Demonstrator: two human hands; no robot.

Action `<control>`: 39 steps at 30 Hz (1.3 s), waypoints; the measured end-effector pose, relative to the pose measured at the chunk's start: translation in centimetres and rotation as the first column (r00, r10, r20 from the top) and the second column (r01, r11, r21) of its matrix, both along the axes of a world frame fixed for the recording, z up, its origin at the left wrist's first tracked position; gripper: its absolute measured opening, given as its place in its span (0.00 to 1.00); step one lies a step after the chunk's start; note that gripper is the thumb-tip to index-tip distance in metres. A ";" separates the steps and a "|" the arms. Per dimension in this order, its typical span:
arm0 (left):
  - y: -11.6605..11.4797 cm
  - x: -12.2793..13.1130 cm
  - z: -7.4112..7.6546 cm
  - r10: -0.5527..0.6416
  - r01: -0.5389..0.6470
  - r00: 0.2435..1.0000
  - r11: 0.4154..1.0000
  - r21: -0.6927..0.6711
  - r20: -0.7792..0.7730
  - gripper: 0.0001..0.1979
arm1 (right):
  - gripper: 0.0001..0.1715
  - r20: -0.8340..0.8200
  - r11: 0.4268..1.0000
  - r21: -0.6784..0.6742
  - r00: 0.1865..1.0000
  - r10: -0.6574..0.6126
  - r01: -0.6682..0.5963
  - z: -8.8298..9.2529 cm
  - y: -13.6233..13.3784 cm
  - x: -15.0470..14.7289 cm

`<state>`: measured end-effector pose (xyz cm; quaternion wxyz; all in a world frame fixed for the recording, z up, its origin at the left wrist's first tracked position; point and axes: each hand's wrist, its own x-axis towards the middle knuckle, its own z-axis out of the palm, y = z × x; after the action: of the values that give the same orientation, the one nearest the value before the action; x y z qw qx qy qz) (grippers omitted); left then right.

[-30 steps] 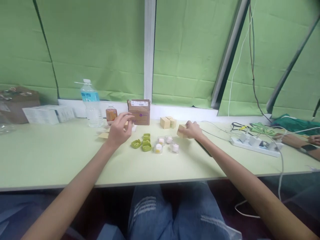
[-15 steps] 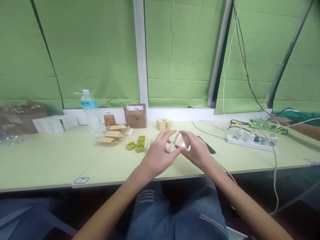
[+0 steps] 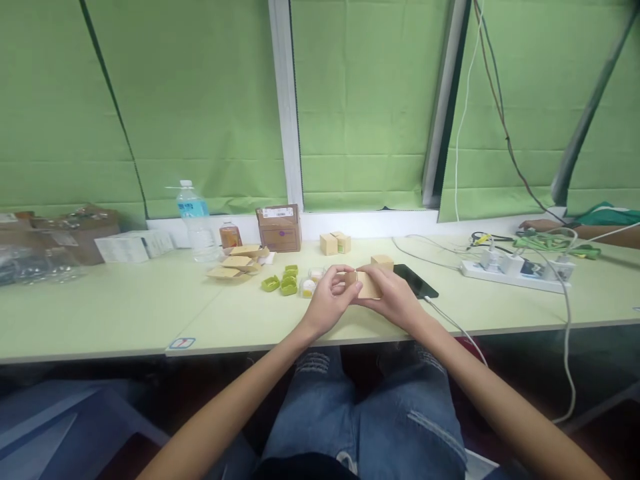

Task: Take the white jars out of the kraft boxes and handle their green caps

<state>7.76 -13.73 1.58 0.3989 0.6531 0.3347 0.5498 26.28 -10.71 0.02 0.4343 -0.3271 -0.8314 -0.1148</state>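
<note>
Hands meet at the middle of a pale green table (image 3: 125,307), seen from the wearer's own head, looking down past knees in blue jeans (image 3: 370,413). Left hand (image 3: 327,303) and right hand (image 3: 396,301) both grasp one small cardboard box (image 3: 367,285). It sits between them near the table's front edge, though the view is too small to tell whether it rests on the surface or hangs just above it. The left fingers curl around the box's left end, and the right hand wraps its right side. Gripping it from both sides likely steadies so light a thing and brings it close to the body, under the eyes. The box is tan, plain and roughly cube-shaped, with crisp folded edges and no print that can be made out.

Supplies lie in loose groups behind the hands, seemingly sorted by kind and within arm's reach. A second tan box (image 3: 383,261) stands just beyond the right hand, and two more boxes (image 3: 335,243) stand near the window sill. Left of the hands are pale capsules (image 3: 310,285), green plastic pieces (image 3: 281,283) and flat cardboard blanks (image 3: 240,261). Farther back stand a brown carton (image 3: 279,228), an orange bottle (image 3: 230,235) and a water bottle (image 3: 195,213). A black phone (image 3: 415,281) lies just right of the hands, with a white power strip (image 3: 510,270) well beyond it. At the far right, another person's forearm (image 3: 540,225) rests on the table.
</note>
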 end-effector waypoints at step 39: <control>0.9 -1.6 -2.6 0.444 -0.287 0.834 0.857 0.428 -0.329 0.05 | 0.24 0.105 0.992 0.069 0.988 -0.115 0.108 -2.5 1.5 0.2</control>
<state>6.15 -12.83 -1.06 0.0767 0.7392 0.4255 0.5164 26.49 -9.25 -2.46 0.3912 -0.3526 -0.8302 -0.1830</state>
